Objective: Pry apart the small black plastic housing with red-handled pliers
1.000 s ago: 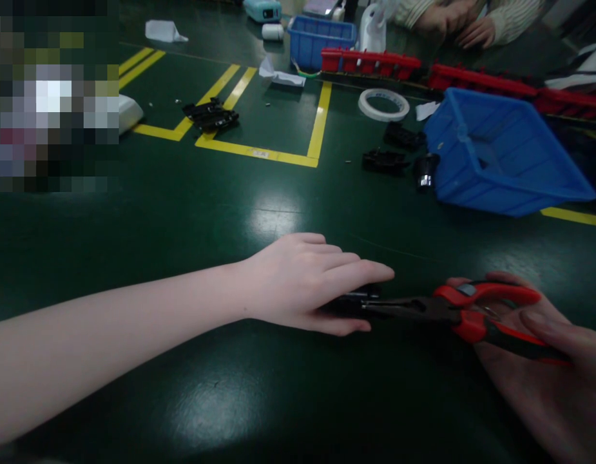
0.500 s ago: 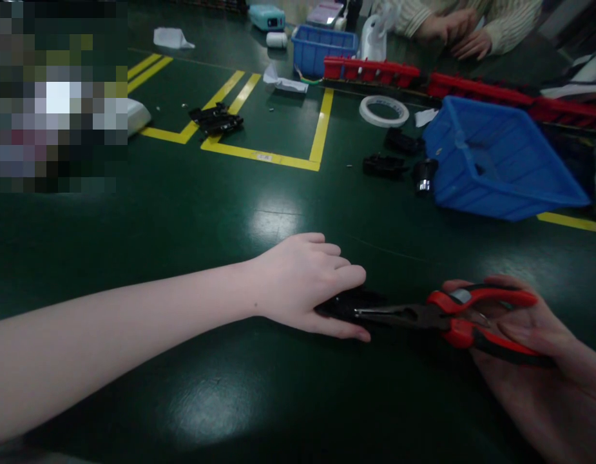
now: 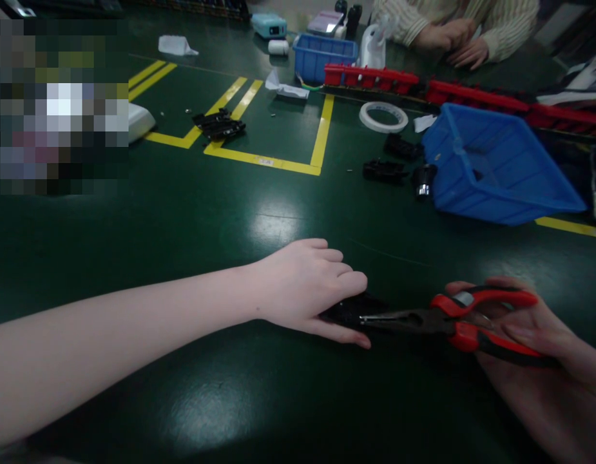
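On your left, a cluster of black, ribbed plastic parts (image 3: 219, 125) lies over a yellow tape line on the glossy dark green tabletop (image 3: 172, 219). Your left hand (image 3: 310, 283) is palm down, its fingers curled and its thumb stretched out, gripping a small, glossy black piece (image 3: 343, 312) low on the tabletop. That piece looks dark and smooth, with a faint sheen; your hand covers much of it, so its full shape cannot be told. At its right side, a small bright metallic glint shows at the tips of the dark metal long-nose pliers with red and black handles (image 3: 426, 320). Whether the tips pinch anything, you cannot tell. Beyond, a black ribbed plastic part (image 3: 384, 170) lies near the slanted blue plastic bin (image 3: 464, 196). Your right hand (image 3: 534, 335) has its fingers wrapped around the spread handles.
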### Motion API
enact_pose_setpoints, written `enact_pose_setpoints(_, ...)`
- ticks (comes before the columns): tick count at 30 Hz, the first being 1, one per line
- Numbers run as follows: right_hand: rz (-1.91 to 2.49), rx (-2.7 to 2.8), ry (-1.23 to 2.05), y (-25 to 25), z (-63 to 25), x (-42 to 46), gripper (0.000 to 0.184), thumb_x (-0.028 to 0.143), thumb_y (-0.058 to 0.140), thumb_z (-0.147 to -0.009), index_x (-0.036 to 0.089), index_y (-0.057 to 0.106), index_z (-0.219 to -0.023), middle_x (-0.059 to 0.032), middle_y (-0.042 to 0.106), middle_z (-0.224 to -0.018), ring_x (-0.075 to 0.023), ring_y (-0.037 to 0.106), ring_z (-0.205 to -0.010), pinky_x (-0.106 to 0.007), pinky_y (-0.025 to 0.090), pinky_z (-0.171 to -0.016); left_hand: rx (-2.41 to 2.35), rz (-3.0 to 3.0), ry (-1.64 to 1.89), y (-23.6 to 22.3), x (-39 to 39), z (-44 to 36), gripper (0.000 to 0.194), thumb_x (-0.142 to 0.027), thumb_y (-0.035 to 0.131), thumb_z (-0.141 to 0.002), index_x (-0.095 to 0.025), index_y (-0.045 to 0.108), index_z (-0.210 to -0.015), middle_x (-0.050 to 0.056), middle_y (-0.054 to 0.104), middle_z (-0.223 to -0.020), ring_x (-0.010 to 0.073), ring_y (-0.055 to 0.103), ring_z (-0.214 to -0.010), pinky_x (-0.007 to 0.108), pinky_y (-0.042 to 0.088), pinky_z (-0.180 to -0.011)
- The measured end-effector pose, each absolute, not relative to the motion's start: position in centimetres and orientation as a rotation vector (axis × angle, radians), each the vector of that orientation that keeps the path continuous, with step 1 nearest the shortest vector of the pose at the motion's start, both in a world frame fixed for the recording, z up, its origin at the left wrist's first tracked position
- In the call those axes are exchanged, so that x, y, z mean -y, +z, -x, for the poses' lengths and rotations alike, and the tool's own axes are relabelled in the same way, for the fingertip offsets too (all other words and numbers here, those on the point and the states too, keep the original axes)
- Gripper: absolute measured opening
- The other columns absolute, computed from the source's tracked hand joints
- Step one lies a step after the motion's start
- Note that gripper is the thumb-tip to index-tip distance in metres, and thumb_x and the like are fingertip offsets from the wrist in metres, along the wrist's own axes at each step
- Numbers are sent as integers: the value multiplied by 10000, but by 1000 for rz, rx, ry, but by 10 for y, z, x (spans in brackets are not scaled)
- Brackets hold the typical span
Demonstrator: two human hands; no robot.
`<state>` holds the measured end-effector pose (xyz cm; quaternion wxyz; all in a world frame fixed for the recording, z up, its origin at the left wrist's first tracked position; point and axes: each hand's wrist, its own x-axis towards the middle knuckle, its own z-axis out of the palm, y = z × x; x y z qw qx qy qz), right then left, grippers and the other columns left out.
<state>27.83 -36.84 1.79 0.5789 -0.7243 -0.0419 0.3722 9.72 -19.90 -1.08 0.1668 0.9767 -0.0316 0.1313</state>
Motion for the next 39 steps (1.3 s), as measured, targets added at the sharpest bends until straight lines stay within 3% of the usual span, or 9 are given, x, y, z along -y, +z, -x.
enact_pose_setpoints(3,1677,110,866,10,-285,370,514,333,792,-384,290,670,-881,-42,722,-957,-286,698,-876,-332,604,-664,92,-2796,359,-11,199,-97,463,-622,569,-822,-163,553,-769,-24,580,-645,140,503,-579,283,316,-560)
enact_pose_setpoints(5,1659,136,854,5,-289,372,513,335,784,-404,280,672,-901,-57,722,-970,-290,698,-874,-329,604,-649,84,-2801,350,-11,198,-97,461,-623,565,-824,-166,549,-770,-24,582,-647,140,505,-580,284,322,-565)
enact_pose_setpoints(8,1646,140,847,2,-288,374,494,324,768,-454,288,666,-936,-55,723,-987,-278,697,-892,-317,601,-666,83,-2811,334,-10,198,-96,449,-611,572,-826,-165,546,-777,-25,586,-655,139,507,-582,282,331,-573)
enact_pose_setpoints(20,1726,80,819,9,-282,368,576,359,815,-307,241,693,-858,-71,729,-946,-282,702,-837,-287,597,-637,86,-2835,300,-8,199,-97,428,-593,574,-834,-166,550,-810,-17,610,-689,145,536,-609,283,341,-577)
enact_pose_setpoints(24,1706,68,803,9,-284,369,556,344,813,-310,251,704,-847,-63,728,-959,-270,704,-820,-283,596,-639,84,-2826,290,-8,199,-97,431,-595,577,-833,-165,555,-809,-16,617,-699,142,540,-613,282,356,-595)
enact_pose_setpoints(31,1709,-103,771,14,-285,364,624,287,819,-193,268,714,-808,-50,732,-945,-253,704,-778,-239,587,-580,74,-2784,320,-8,199,-97,464,-621,559,-832,-161,552,-766,-23,593,-654,135,513,-579,281,343,-574)
enact_pose_setpoints(35,1709,-64,755,11,-285,364,598,312,823,-232,277,718,-820,-37,734,-936,-236,706,-789,-200,575,-569,71,-2785,321,-8,199,-97,449,-603,538,-853,-165,543,-754,-22,589,-646,136,510,-578,284,341,-576)
enact_pose_setpoints(39,1709,31,773,7,-284,370,522,336,816,-305,265,711,-811,-39,734,-894,-247,707,-786,-229,590,-595,63,-2779,324,-8,198,-97,449,-608,561,-837,-167,538,-757,-25,584,-647,135,511,-578,281,338,-575)
